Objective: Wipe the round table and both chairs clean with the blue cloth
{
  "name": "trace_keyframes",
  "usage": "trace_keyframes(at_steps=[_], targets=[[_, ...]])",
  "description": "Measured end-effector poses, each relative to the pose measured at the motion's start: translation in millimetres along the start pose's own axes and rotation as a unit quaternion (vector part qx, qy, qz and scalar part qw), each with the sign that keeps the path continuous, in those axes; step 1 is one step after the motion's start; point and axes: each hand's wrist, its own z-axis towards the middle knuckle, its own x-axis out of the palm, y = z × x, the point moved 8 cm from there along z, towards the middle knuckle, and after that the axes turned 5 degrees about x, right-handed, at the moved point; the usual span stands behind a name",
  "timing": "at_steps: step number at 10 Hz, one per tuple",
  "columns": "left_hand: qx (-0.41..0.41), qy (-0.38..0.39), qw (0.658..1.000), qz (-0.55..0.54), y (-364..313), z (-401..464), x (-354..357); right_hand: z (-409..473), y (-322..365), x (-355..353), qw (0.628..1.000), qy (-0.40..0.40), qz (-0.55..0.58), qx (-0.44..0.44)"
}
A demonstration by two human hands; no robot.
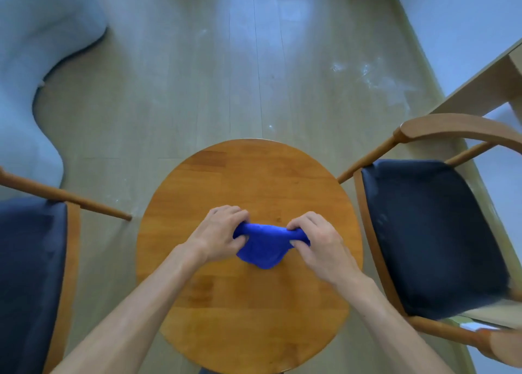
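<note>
A blue cloth (265,245) is bunched over the middle of the round wooden table (254,176). My left hand (219,234) grips the cloth's left end and my right hand (317,239) grips its right end, fingers curled round the fabric. The cloth sags between them onto the tabletop. A wooden chair with a dark seat (429,232) stands right of the table. A second chair with a dark seat (28,274) stands to the left, partly cut off by the frame.
A pale curved sofa (34,63) fills the far left. Light wooden flooring (254,63) spreads beyond the table. A wooden desk edge (485,80) runs along the wall at the right, behind the right chair.
</note>
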Motion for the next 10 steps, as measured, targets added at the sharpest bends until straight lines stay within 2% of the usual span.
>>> trace_keyframes(at_steps=[1,2,3,5,6,8,9,10], targets=[[0.022,-0.102,0.993,0.052,-12,14,-59,30,8,-30,0.997,-0.071,-0.012,-0.012],[0.032,-0.161,0.978,0.130,-19,16,-86,46,15,-38,0.993,-0.111,-0.023,-0.021],[0.018,-0.144,0.974,0.173,-19,5,-68,40,11,-16,0.994,-0.095,-0.053,-0.022],[-0.057,0.045,0.967,0.244,0,-43,68,-10,-13,82,0.984,0.084,-0.154,-0.027],[-0.068,0.069,0.971,0.220,1,-65,115,-38,-18,109,0.972,0.118,-0.199,-0.036],[-0.116,0.205,0.955,0.181,14,-108,146,-87,-26,127,0.953,0.192,-0.233,-0.035],[-0.131,0.219,0.956,0.146,7,-122,128,-110,-16,111,0.964,0.186,-0.190,-0.025],[-0.169,0.187,0.956,0.147,9,-120,84,-106,-21,90,0.962,0.190,-0.195,0.029]])
